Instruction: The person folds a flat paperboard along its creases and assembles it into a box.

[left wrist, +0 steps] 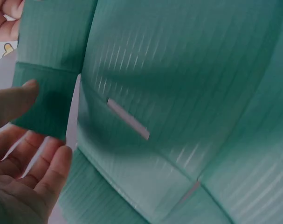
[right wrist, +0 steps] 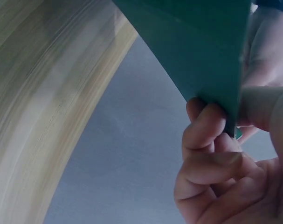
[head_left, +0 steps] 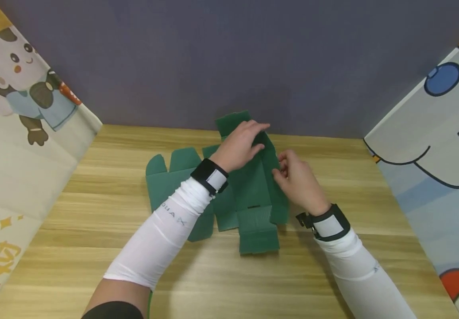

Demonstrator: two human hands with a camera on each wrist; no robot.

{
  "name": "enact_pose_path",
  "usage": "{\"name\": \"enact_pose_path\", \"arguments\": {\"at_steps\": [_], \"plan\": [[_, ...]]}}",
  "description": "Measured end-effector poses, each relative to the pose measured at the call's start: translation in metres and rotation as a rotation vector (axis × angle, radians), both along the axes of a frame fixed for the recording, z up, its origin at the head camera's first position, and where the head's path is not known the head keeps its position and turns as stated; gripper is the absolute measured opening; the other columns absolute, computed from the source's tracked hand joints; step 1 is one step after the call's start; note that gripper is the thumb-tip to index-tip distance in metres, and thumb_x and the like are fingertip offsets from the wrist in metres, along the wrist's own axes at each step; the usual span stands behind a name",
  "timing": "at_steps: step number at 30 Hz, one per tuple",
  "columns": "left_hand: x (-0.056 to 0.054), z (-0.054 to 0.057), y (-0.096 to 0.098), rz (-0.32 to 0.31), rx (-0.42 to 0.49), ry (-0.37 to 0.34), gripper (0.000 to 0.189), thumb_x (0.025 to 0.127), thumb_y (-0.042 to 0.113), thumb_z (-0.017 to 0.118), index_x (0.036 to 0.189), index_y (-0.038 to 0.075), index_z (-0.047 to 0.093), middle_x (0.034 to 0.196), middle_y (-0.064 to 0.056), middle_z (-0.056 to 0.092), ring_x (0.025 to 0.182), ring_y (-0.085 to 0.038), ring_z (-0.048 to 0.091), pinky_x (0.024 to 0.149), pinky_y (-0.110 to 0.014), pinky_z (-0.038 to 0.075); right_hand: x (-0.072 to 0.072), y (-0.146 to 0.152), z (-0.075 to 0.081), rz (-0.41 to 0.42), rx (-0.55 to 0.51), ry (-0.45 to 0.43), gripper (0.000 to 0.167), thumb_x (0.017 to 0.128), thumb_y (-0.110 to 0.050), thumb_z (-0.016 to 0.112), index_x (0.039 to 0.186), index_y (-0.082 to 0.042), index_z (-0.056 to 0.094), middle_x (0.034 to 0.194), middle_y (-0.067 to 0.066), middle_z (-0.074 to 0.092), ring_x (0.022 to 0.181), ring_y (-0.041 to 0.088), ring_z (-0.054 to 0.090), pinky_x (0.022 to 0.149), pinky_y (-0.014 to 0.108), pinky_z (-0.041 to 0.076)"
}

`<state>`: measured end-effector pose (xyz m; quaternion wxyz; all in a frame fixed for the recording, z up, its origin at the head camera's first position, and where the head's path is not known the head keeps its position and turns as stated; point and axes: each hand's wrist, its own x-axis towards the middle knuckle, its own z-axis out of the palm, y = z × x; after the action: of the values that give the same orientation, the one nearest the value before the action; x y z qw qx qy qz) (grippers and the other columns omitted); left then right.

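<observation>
A green corrugated cardboard box point(head_left: 251, 184), unfolded with its long right-hand side panel point(head_left: 279, 199) tilted up, lies on the table. My left hand point(head_left: 239, 144) reaches across to its far end. In the left wrist view, my left thumb lies over a small end flap point(left wrist: 48, 100), with loosely spread fingers at the flap's lower edge. My right hand point(head_left: 298, 179) is at the outer side of the raised panel. Seen from the right wrist, its curled fingers point(right wrist: 209, 126) and thumb pinch the panel's corner point(right wrist: 206, 70).
The wooden table point(head_left: 325, 283) ends at a grey back wall point(head_left: 213, 57). Printed cloth panels with cartoon figures stand at the left point(head_left: 62, 146) and right point(head_left: 432, 141). The box's lobed lid part point(head_left: 159, 186) spreads left under my left forearm.
</observation>
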<state>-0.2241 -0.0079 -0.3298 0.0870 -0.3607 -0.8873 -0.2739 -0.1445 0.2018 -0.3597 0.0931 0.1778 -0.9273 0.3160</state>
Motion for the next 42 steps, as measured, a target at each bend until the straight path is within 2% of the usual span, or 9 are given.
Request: {"name": "enact_pose_path", "arguments": {"at_steps": [4,7,11,19,29,34,42], "plan": [[0.003,-0.001,-0.002,-0.019,0.046,0.031,0.033,0.104,0.013,0.071,0.135,0.004,0.067,0.130,-0.011,0.067,0.125,-0.027,0.060,0.108,-0.030,0.046,0.004,-0.004,0.000,-0.008,0.013,0.030,0.027,0.101,-0.003,0.067,0.124,0.005,0.054,0.093,0.013,0.066,0.076,0.024,0.065,0.064,0.039,0.052],[0.006,-0.003,-0.004,-0.031,0.078,0.054,0.024,0.103,0.012,0.072,0.126,0.004,0.071,0.123,-0.010,0.069,0.118,-0.025,0.063,0.102,-0.030,0.049,0.006,-0.006,0.000,-0.018,0.021,0.035,0.027,0.101,-0.004,0.067,0.124,0.004,0.055,0.094,0.013,0.067,0.075,0.024,0.067,0.064,0.039,0.053],[0.012,-0.008,-0.007,-0.032,0.103,0.078,0.020,0.102,0.011,0.073,0.120,0.005,0.072,0.118,-0.009,0.070,0.111,-0.024,0.066,0.097,-0.029,0.051,0.008,-0.007,0.000,-0.025,0.026,0.025,0.029,0.102,-0.005,0.067,0.127,0.005,0.055,0.096,0.014,0.068,0.076,0.025,0.069,0.064,0.040,0.055],[0.027,-0.021,-0.006,0.002,0.159,0.154,0.014,0.101,0.007,0.073,0.114,0.005,0.074,0.111,-0.009,0.071,0.105,-0.023,0.067,0.095,-0.028,0.052,0.012,-0.010,-0.001,-0.042,0.037,-0.002,0.035,0.104,-0.010,0.066,0.136,0.004,0.063,0.093,0.013,0.073,0.074,0.023,0.069,0.063,0.041,0.057],[0.049,-0.041,0.004,0.102,0.252,0.279,0.005,0.099,0.003,0.075,0.104,0.005,0.073,0.102,-0.009,0.071,0.094,-0.023,0.067,0.078,-0.028,0.054,0.018,-0.015,-0.006,-0.057,0.027,0.045,0.032,0.104,-0.010,0.067,0.132,0.004,0.066,0.088,0.011,0.071,0.068,0.021,0.068,0.056,0.037,0.055],[0.060,-0.050,0.013,0.138,0.270,0.323,0.007,0.097,0.000,0.076,0.101,0.004,0.072,0.099,-0.010,0.070,0.092,-0.024,0.067,0.079,-0.029,0.056,0.022,-0.018,-0.007,-0.077,0.007,0.070,0.027,0.103,-0.008,0.068,0.127,0.004,0.067,0.085,0.011,0.069,0.065,0.020,0.067,0.054,0.036,0.053],[0.073,-0.061,0.024,0.199,0.262,0.346,0.020,0.089,-0.008,0.080,0.103,0.002,0.070,0.101,-0.010,0.068,0.094,-0.025,0.067,0.081,-0.031,0.059,0.025,-0.022,-0.008,-0.083,-0.011,0.077,0.023,0.102,-0.006,0.068,0.123,0.003,0.068,0.082,0.009,0.069,0.061,0.018,0.065,0.051,0.034,0.051]]}}
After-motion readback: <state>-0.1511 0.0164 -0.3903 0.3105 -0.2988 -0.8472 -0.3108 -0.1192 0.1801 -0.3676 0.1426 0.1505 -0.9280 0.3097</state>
